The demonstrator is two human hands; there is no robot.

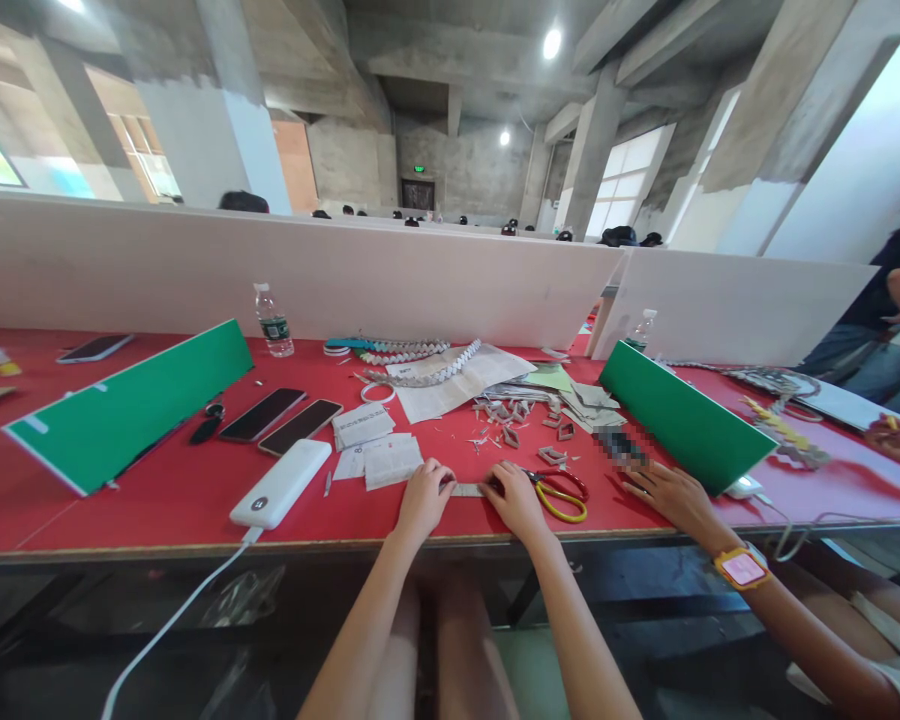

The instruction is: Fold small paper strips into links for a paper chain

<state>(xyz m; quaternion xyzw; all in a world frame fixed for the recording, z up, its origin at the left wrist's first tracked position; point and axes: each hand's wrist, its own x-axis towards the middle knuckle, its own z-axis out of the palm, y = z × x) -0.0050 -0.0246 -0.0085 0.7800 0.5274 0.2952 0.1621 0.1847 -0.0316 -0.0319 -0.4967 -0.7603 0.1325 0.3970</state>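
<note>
A narrow strip of printed paper (466, 490) lies low over the red table, stretched between my two hands. My left hand (424, 500) pinches its left end, and my right hand (516, 500) grips the right end, with fingers curled. Close beside my right hand rest scissors (568, 497) with red and yellow handles, their blades partly hidden by the hand. Cut sheets of printed paper (392, 460) are stacked just beyond my left hand. Small folded paper pieces (510, 436) and scraps are scattered past my right hand. Farther back, a folded paper chain (450, 370) curves over a larger sheet.
A white power bank (281, 485) with a cable and two phones (300, 427) lie to the left. Green dividers (142, 410) stand at both sides. A water bottle (274, 322) stands by the white partition (420, 275). Another person's hand (675, 495) rests at right.
</note>
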